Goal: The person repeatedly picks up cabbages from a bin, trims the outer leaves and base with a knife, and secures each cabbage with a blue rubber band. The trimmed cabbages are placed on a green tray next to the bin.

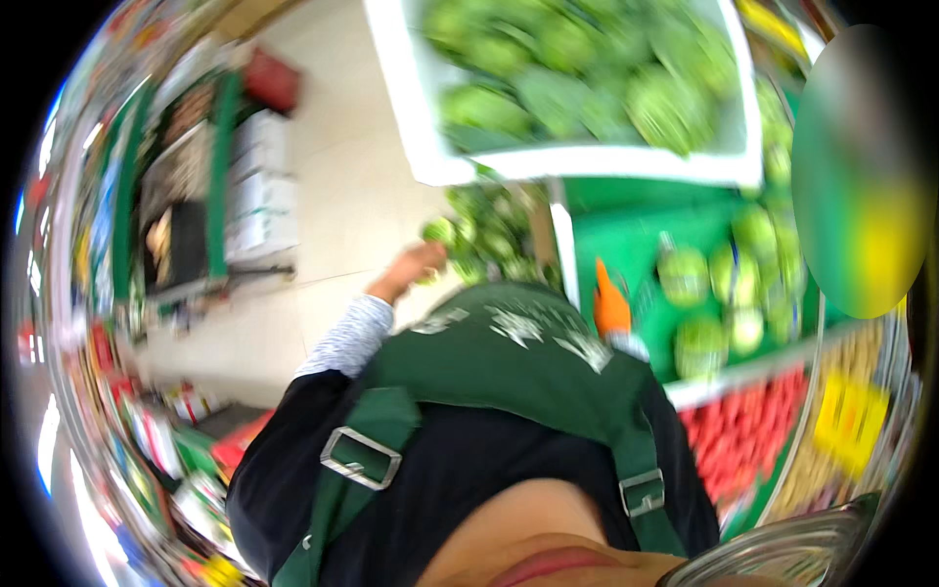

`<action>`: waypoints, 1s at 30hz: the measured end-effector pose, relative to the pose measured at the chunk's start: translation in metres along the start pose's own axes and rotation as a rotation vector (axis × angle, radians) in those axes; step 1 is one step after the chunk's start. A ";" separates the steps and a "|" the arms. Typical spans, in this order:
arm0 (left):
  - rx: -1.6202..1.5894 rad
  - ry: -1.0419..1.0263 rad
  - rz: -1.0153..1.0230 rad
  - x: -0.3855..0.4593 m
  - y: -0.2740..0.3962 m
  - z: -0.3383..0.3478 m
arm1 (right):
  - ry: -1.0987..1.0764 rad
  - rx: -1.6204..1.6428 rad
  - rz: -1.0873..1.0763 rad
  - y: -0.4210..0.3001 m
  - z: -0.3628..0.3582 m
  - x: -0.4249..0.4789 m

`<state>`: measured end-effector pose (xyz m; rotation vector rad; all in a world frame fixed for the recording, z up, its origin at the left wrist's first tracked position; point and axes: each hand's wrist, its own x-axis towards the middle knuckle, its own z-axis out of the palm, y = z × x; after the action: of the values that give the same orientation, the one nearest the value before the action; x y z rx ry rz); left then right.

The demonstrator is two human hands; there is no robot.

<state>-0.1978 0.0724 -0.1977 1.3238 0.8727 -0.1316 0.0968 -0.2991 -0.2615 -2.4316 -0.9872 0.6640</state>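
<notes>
My bare left hand (414, 270) is beside a pile of loose green leaves and trimmings (495, 231) in front of my apron. Its fingertips meet a light green piece (439, 232); blur hides whether they grip it. My right hand (612, 307) wears an orange glove and hovers over the left part of a green display surface (638, 209). A thin greyish shape shows beside the glove, too blurred to name. Beyond both hands, a white foam box (587, 163) holds several green cabbage heads (671, 106) with loose outer leaves.
Several wrapped cabbages (682, 275) sit right on the green surface. Nearer me are red produce (748, 433) and a yellow price card (851, 422). To the left, white boxes (262, 183) stand beside a green-framed stand (220, 176) on the tiled floor (345, 183). A blurred oval covers the far right.
</notes>
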 end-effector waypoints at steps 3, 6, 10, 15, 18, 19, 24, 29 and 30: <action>0.956 0.110 -0.193 -0.009 -0.131 -0.028 | 0.172 -0.080 -0.461 0.013 0.022 0.030; 0.839 0.115 -0.217 -0.032 -0.135 -0.034 | -0.063 -0.118 -0.030 0.077 0.042 0.044; 0.756 0.166 -0.386 -0.080 -0.206 -0.024 | -0.144 -0.166 0.072 0.071 0.025 0.068; 0.503 0.405 -0.457 -0.112 -0.223 -0.017 | -0.140 -0.149 0.121 0.073 0.020 0.102; 0.436 0.443 -0.397 -0.112 -0.192 -0.026 | -0.069 -0.085 0.145 0.082 0.013 0.117; 0.486 0.460 -0.356 -0.111 -0.190 -0.027 | -0.048 -0.037 0.150 0.088 0.011 0.118; 0.770 0.272 -0.134 -0.095 -0.126 -0.028 | 0.126 0.287 0.199 0.136 0.018 0.092; 0.773 -0.033 0.135 -0.040 0.070 -0.007 | 0.302 0.095 0.612 0.099 0.012 0.053; 0.847 -0.138 0.249 -0.025 0.124 0.006 | 0.334 0.114 0.655 0.087 0.006 0.039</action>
<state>-0.1439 0.0933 -0.0853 2.1688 0.5278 -0.4238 0.1632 -0.3265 -0.3239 -2.6344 -0.0070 0.4649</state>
